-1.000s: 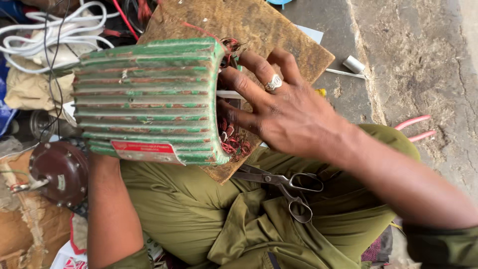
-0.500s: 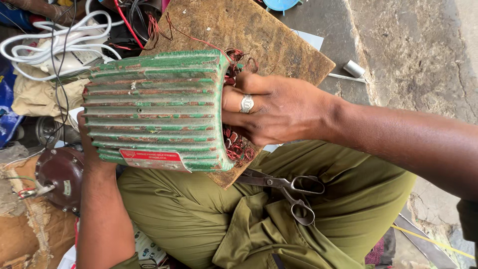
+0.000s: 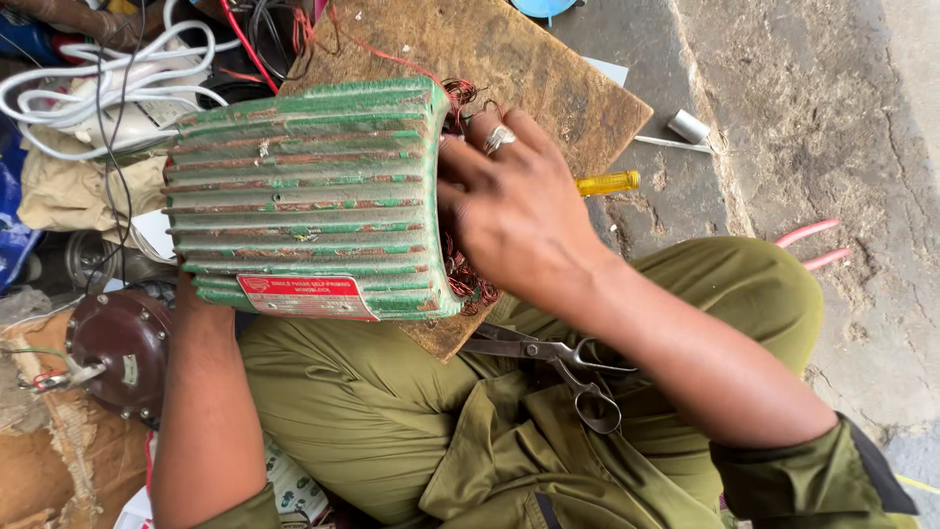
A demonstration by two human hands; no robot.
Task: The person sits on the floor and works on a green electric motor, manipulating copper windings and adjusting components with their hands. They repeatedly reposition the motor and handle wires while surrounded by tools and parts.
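A: Head view, looking straight down: the big item is the green finned motor housing (image 3: 304, 201), lying on its side on a wooden board (image 3: 548, 78) across the person's lap, centre-left in the frame.

B: That looks like cast metal, ribbed, paint worn to rust. I'd judge it heavy and rigid, with the fins offering good purchase.

A: Agreed. The left hand (image 3: 191, 294) comes up at seven o'clock under the housing's far end; its fingers are hidden, so I cannot tell whether they're closed on anything.

B: And the right hand (image 3: 514, 211)?

A: At three o'clock from the housing, pressed over its open end, fingers curled into the copper windings (image 3: 470, 279). A yellow-handled tool (image 3: 607, 182) pokes out behind it; whether the fingers grip it, I can't say.

B: Those windings look thin and easily damaged. Better hold the body, not the wire.

A: Smaller still, scissors (image 3: 558, 358) lie on the lap at five o'clock.
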